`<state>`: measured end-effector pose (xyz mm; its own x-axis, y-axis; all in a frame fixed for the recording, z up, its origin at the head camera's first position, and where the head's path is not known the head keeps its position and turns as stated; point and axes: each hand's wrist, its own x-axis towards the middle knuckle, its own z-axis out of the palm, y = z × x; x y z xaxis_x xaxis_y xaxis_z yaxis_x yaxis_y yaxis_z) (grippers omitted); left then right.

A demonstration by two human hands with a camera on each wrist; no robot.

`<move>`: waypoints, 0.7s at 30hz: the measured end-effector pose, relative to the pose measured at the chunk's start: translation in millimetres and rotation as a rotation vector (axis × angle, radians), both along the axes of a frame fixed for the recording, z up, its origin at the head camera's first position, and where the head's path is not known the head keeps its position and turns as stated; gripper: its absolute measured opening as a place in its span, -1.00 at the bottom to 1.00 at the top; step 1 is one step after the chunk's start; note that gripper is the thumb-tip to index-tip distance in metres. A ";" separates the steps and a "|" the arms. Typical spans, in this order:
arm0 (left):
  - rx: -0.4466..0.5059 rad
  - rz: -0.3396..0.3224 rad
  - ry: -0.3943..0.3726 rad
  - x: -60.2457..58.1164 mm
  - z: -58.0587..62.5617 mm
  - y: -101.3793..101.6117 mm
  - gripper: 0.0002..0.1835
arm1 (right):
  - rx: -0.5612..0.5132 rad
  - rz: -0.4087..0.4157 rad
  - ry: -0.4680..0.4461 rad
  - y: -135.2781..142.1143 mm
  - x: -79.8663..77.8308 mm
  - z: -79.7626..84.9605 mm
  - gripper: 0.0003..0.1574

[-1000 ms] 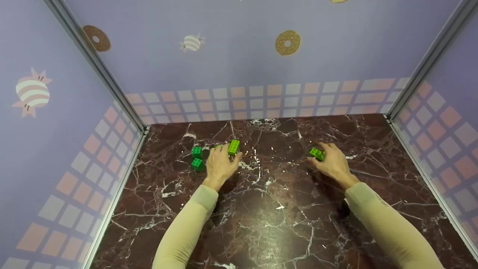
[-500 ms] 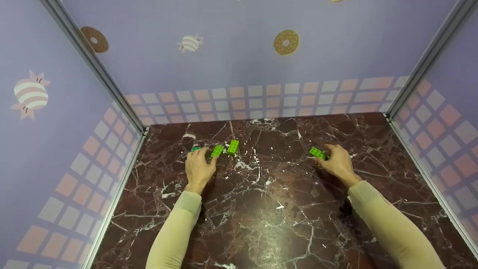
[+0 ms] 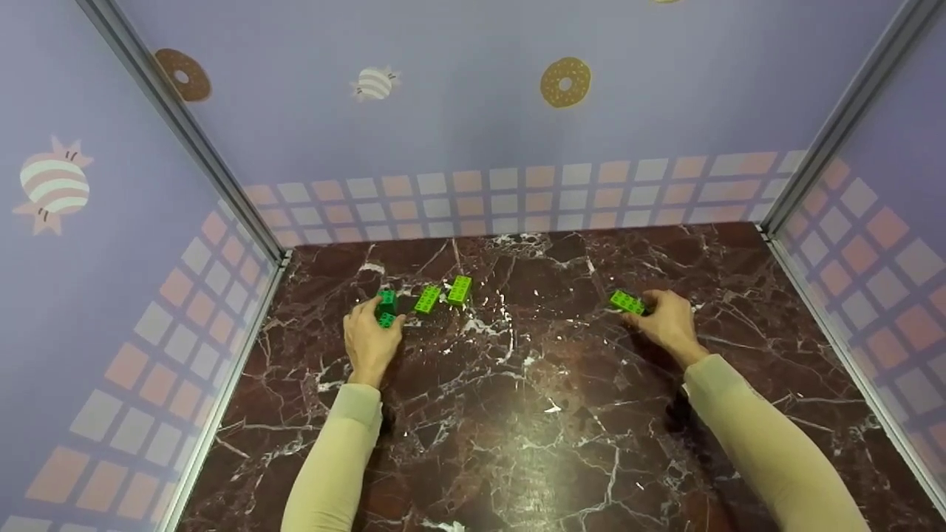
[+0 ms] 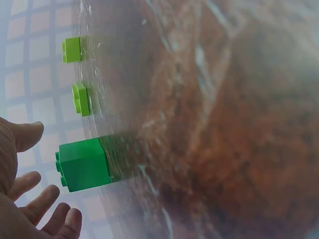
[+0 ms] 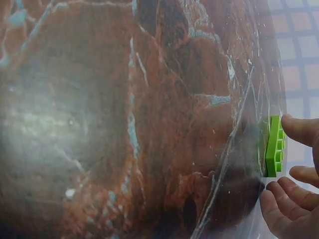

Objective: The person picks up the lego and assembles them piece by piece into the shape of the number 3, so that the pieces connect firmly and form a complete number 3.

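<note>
My left hand (image 3: 369, 340) is at two dark green building blocks. The far block (image 3: 387, 299) is by the fingertips, and the near block (image 3: 386, 320) shows between fingers and thumb. In the left wrist view a dark green block (image 4: 84, 164) stands on the surface; the thumb and fingers are spread apart behind it. My right hand (image 3: 669, 324) is beside a lime green studded brick (image 3: 627, 301), lying flat. In the right wrist view the thumb tip overlaps one end of this brick (image 5: 275, 147), and the loosely bent fingers are close to its other end.
Two more lime bricks, one left (image 3: 428, 299) and one right (image 3: 460, 290), lie right of the dark green blocks. The dark red marbled tabletop (image 3: 532, 414) meets lilac patterned walls (image 3: 473, 111) at the back and both sides.
My left hand has moved left, from over the lime bricks to the dark green blocks, uncovering both lime bricks. My right hand has drawn back slightly from its brick, which has barely moved.
</note>
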<state>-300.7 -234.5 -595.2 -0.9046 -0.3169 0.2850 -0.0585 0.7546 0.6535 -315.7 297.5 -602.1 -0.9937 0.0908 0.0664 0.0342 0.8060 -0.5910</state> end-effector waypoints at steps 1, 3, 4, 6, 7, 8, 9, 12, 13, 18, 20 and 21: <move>0.012 0.002 -0.009 -0.2 -0.9 -0.9 -0.32 | 0.000 -0.004 -0.006 0.2 -0.4 -0.7 -0.14; 0.034 0.011 -0.037 -0.5 -2.9 -2.5 -0.31 | 0.004 -0.006 -0.015 0.4 -1.1 -1.5 -0.17; 0.045 0.016 -0.051 -0.9 -3.9 -3.2 -0.30 | 0.007 -0.006 -0.016 0.4 -1.7 -1.5 -0.18; 0.062 0.027 -0.075 -2.0 -6.3 -4.7 -0.31 | 0.011 -0.005 -0.013 0.6 -3.0 -1.0 -0.21; 0.068 0.031 -0.085 -1.9 -7.7 -5.6 -0.32 | 0.012 -0.004 -0.013 0.6 -3.2 -1.1 -0.22; 0.076 0.037 -0.096 -1.7 -8.8 -6.4 -0.33 | 0.011 -0.005 -0.014 0.6 -3.5 -1.6 -0.24; 0.087 0.042 -0.101 -1.6 -9.6 -7.2 -0.34 | 0.010 -0.006 -0.016 0.5 -3.8 -2.3 -0.25; 0.113 0.053 -0.108 -1.8 -11.1 -7.9 -0.38 | 0.006 -0.010 -0.027 1.1 -5.2 -2.9 -0.27; 0.119 0.056 -0.110 -1.8 -11.2 -8.0 -0.39 | 0.005 -0.012 -0.031 1.2 -5.5 -3.2 -0.27; 0.128 0.065 -0.121 -1.7 -9.6 -7.5 -0.40 | 0.014 -0.022 -0.029 -0.1 -5.4 -5.2 -0.29; 0.123 0.066 -0.126 -1.7 -9.0 -7.0 -0.40 | 0.019 -0.027 -0.023 -0.8 -5.4 -6.2 -0.31; 0.120 0.068 -0.127 -1.7 -8.9 -6.9 -0.41 | 0.021 -0.029 -0.021 -1.0 -5.5 -6.6 -0.32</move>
